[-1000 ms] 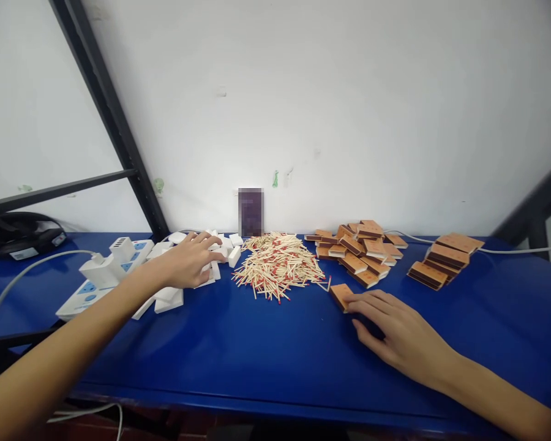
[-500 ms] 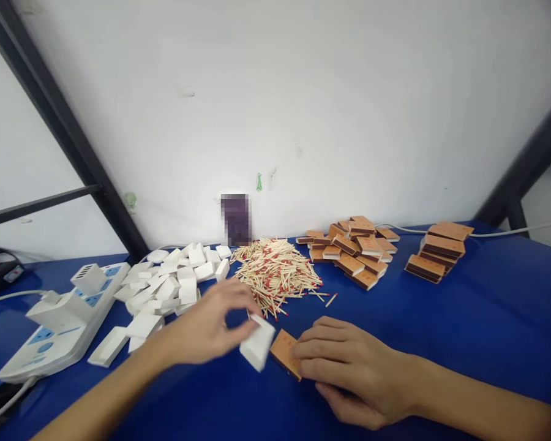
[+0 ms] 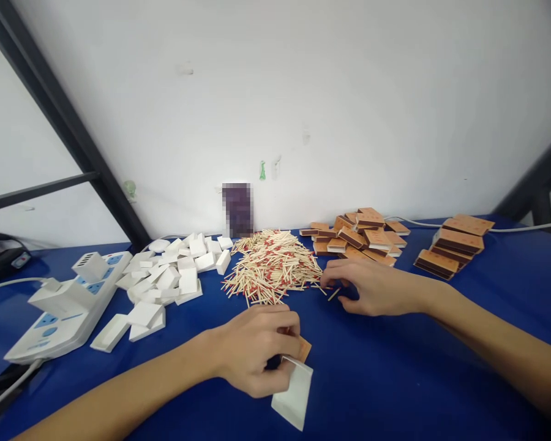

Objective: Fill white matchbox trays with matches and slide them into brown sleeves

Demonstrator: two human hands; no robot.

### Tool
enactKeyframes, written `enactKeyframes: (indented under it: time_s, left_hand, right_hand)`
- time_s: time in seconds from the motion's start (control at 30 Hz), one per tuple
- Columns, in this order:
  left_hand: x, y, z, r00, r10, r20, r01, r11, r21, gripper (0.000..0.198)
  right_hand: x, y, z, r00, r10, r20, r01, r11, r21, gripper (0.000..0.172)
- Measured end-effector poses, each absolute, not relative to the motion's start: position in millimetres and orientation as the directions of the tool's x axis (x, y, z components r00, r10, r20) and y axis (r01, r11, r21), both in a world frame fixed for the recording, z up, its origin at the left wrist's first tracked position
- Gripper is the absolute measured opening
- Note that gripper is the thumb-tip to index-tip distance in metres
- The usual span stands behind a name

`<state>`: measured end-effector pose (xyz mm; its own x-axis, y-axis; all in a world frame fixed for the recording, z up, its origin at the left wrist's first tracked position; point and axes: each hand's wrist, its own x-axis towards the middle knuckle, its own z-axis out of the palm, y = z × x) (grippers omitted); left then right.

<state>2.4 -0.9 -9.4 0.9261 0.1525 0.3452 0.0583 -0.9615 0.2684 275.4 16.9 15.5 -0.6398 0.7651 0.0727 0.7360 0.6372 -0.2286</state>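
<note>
My left hand (image 3: pixel 257 349) is closed near the front of the blue table (image 3: pixel 395 380). It grips a white inner tray (image 3: pixel 294 392) that sticks out toward me, together with an orange matchbox sleeve (image 3: pixel 304 348) showing behind the fingers. My right hand (image 3: pixel 371 285) reaches to the right edge of the loose pile of red-tipped matches (image 3: pixel 273 266), fingers curled in a pinch over stray matches; what it holds is too small to make out.
A heap of white inner trays (image 3: pixel 169 282) lies left of the matches. Orange matchboxes form a loose pile (image 3: pixel 358 236) and a stack (image 3: pixel 454 248) at the right. A white power strip (image 3: pixel 64 306) with a cable sits far left. Black frame bars (image 3: pixel 64 128) rise behind.
My left hand pulled the white tray toward me and now also holds the orange sleeve. My right hand let go of the sleeve and moved back to the matches.
</note>
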Motion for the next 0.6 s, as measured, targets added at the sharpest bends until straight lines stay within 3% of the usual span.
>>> enactKeyframes:
  time_s: [0.13, 0.3, 0.6]
  left_hand:
    - [27, -4, -15, 0.908, 0.138, 0.397, 0.009, -0.95, 0.311, 0.012]
    - [54, -6, -20, 0.877, 0.133, 0.461, -0.01, -0.956, 0.294, 0.016]
    - [-8, -1, -15, 0.931, 0.285, 0.227, 0.251, -0.953, 0.171, 0.02]
  right_hand:
    - [274, 19, 8, -0.679, 0.733, 0.051, 0.697, 0.664, -0.271, 0.035]
    - [277, 22, 0, -0.68, 0.73, 0.062, 0.681, 0.661, -0.314, 0.027]
    - [272, 22, -6, -0.691, 0.717, 0.086, 0.643, 0.666, -0.379, 0.019]
